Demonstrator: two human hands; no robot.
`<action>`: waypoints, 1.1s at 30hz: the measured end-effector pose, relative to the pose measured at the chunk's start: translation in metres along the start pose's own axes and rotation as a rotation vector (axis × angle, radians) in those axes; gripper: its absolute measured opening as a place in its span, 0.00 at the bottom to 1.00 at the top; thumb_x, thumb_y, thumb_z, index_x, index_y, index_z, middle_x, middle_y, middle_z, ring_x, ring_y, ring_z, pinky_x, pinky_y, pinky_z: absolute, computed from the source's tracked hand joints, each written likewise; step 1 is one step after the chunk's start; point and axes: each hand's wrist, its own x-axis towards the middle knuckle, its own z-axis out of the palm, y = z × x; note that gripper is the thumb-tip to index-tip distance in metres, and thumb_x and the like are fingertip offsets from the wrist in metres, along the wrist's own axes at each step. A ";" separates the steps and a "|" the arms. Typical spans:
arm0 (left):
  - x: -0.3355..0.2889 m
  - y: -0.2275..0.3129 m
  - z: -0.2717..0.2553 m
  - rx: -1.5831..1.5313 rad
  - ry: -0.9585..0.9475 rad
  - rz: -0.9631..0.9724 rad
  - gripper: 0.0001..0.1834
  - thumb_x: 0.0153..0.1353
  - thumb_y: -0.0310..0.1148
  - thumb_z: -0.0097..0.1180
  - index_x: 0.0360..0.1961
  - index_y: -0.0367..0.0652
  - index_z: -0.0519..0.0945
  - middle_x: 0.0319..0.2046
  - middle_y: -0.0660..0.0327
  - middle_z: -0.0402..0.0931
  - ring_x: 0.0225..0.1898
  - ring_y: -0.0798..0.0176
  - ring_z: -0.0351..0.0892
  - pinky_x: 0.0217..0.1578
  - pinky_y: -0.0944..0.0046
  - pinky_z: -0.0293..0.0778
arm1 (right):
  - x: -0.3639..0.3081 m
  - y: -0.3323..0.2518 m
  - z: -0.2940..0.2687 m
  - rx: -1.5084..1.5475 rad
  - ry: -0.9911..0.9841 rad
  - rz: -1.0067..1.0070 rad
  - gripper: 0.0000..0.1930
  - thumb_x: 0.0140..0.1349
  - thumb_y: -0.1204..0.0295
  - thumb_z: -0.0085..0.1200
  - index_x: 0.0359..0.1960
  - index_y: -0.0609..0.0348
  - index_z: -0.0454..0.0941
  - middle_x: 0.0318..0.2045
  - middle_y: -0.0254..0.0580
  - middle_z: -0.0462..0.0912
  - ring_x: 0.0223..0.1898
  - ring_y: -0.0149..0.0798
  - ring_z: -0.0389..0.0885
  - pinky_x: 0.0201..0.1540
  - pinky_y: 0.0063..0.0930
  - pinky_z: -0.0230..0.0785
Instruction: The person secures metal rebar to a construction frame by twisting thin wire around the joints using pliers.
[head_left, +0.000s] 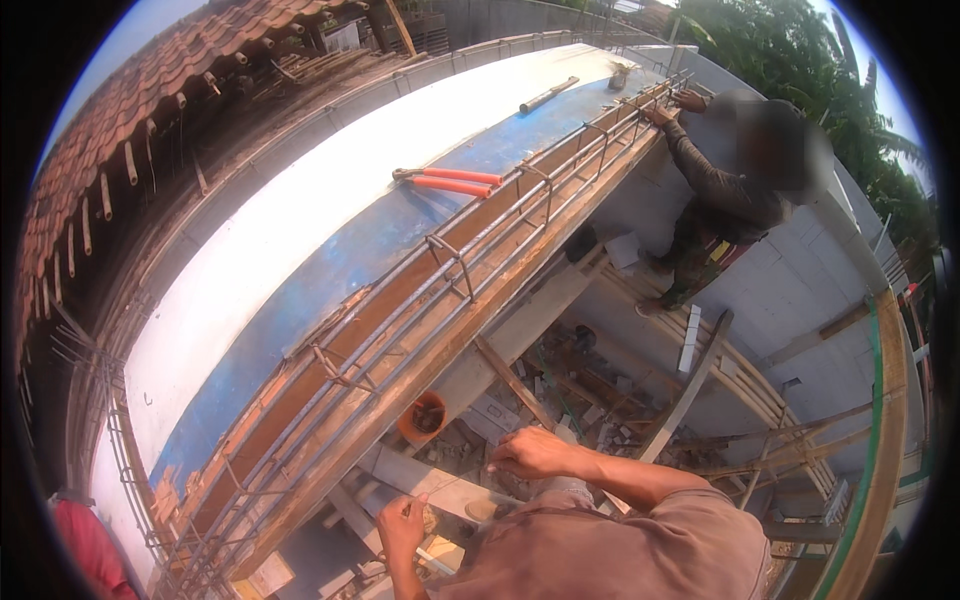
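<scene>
My left hand (402, 528) is raised low in the view, its fingers curled and pinched together. Above my lap, my right hand (528, 454) is bent at the wrist with the fingers curled under. Whatever either hand may hold is hidden or too small to make out. Neither hand touches the long rebar cage (455, 270), which runs diagonally in front of me inside a wooden formwork board (420, 352). Beyond the cage, red-handled bolt cutters (452, 181) lie on a blue and white sheet (262, 215).
A co-worker (735, 190) at the far right has both hands on the cage's far end. Below me are an orange bucket (424, 414), wooden planks (680, 385) and rubble. A dark metal tube (548, 94) lies on the sheet. Red fabric (95, 545) shows at lower left.
</scene>
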 end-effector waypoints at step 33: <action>-0.059 -0.081 -0.048 -0.089 -0.084 -0.106 0.16 0.67 0.43 0.61 0.37 0.38 0.85 0.25 0.55 0.83 0.31 0.57 0.85 0.35 0.56 0.76 | 0.036 -0.008 -0.058 0.143 0.219 0.287 0.16 0.62 0.59 0.57 0.34 0.61 0.86 0.30 0.55 0.87 0.34 0.56 0.85 0.41 0.47 0.77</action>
